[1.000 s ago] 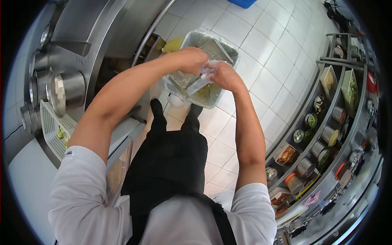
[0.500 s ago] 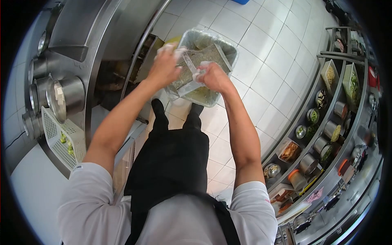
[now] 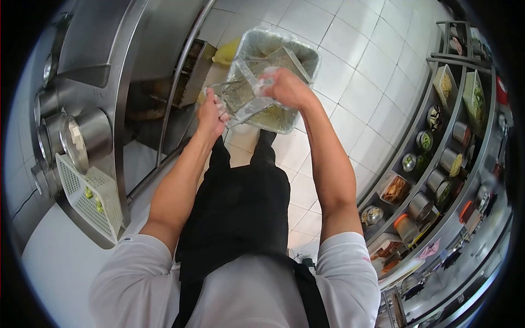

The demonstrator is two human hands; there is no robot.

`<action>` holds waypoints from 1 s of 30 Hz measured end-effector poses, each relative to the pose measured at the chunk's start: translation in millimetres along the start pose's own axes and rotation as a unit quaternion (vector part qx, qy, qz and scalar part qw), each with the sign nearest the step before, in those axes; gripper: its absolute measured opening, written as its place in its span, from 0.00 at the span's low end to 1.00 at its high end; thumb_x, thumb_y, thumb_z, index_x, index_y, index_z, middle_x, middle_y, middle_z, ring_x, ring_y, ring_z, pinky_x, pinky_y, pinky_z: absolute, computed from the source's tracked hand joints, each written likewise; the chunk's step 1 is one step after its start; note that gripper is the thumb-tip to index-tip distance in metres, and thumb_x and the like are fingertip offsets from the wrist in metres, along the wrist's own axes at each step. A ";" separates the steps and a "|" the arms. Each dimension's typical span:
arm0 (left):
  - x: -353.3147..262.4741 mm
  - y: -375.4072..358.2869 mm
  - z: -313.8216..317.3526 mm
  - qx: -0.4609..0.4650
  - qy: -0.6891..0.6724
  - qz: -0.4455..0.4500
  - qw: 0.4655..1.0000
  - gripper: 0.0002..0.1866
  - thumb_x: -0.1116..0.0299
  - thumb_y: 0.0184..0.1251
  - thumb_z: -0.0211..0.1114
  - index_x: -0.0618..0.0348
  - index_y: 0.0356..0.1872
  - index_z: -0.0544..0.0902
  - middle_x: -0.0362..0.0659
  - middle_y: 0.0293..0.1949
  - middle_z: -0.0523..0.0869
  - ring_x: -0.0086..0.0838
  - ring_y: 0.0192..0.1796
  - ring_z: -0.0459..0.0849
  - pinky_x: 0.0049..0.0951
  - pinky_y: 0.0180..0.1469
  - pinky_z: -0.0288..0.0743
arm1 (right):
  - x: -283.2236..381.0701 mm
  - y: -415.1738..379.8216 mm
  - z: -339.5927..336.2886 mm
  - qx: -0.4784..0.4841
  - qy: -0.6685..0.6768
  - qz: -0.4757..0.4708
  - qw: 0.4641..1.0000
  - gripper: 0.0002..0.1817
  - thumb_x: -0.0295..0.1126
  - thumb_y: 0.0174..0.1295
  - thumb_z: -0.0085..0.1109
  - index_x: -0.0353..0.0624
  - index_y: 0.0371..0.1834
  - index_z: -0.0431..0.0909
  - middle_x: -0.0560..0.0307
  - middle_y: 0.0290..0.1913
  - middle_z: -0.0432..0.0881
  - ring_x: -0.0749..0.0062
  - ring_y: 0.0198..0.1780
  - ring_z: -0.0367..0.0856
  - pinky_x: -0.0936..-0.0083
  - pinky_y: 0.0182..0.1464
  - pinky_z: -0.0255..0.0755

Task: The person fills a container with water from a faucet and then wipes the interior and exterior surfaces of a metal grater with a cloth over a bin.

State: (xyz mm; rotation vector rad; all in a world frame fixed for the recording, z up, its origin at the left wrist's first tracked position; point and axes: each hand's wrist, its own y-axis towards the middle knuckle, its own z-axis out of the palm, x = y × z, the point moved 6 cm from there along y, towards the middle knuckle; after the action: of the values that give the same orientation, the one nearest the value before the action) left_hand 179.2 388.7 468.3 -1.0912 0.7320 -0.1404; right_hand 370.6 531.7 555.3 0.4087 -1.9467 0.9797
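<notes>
Over a bin (image 3: 313, 63) lined with a clear plastic bag, I hold a tilted metal mesh basket (image 3: 240, 94). My left hand (image 3: 211, 113) is closed around the basket's left edge, with white foamy residue on its fingers. My right hand (image 3: 288, 88) is closed near the middle of the basket, at a pale strip that crosses it. Something whitish and wet covers those fingertips, and I cannot make out whether it is foam or a cloth. Yellowish matter shows inside the bin and on the mesh.
On the left, a steel counter carries steel pots (image 3: 93, 136) and a white perforated basket (image 3: 90, 194). A yellow object (image 3: 225, 53) lies beside the bin on the tiled floor (image 3: 350, 87). Along the right runs a prep counter with food containers (image 3: 395, 187) and bowls.
My left hand has moved down and left, from the bin's far left side to the basket's near left edge. My right hand has shifted slightly up, and the basket has tilted.
</notes>
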 end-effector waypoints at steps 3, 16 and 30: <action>0.6 5.6 -3.2 -0.034 -0.009 -0.005 0.999 0.22 0.43 0.76 0.54 0.45 0.26 0.65 0.29 0.16 0.57 0.20 0.14 0.53 0.25 0.17 0.46 | -1.7 3.0 -6.4 0.017 0.023 -0.009 1.000 0.21 0.32 0.55 0.70 0.38 0.52 0.83 0.52 0.42 0.86 0.66 0.44 0.81 0.72 0.51 0.73; -7.6 13.7 -19.4 -0.031 -0.010 -0.020 0.999 0.25 0.43 0.76 0.53 0.44 0.21 0.62 0.31 0.15 0.58 0.21 0.12 0.53 0.25 0.15 0.44 | -0.8 -17.4 3.7 -0.072 -0.145 -0.195 0.967 0.21 0.16 0.49 0.53 0.44 0.46 0.85 0.46 0.43 0.84 0.48 0.49 0.80 0.61 0.53 0.74; -5.7 19.1 -25.2 -0.033 -0.029 -0.039 0.998 0.26 0.42 0.77 0.50 0.43 0.19 0.61 0.30 0.14 0.57 0.21 0.14 0.53 0.25 0.16 0.44 | -49.2 27.9 12.4 -0.051 -0.147 -0.076 0.985 0.21 0.17 0.48 0.48 0.46 0.41 0.86 0.40 0.43 0.84 0.44 0.49 0.81 0.60 0.54 0.74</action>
State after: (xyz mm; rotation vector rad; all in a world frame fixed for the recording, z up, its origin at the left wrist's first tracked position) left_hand 155.1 381.3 448.4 -1.1819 0.6462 -0.1508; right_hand 373.3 535.3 497.6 0.6632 -2.1812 0.7501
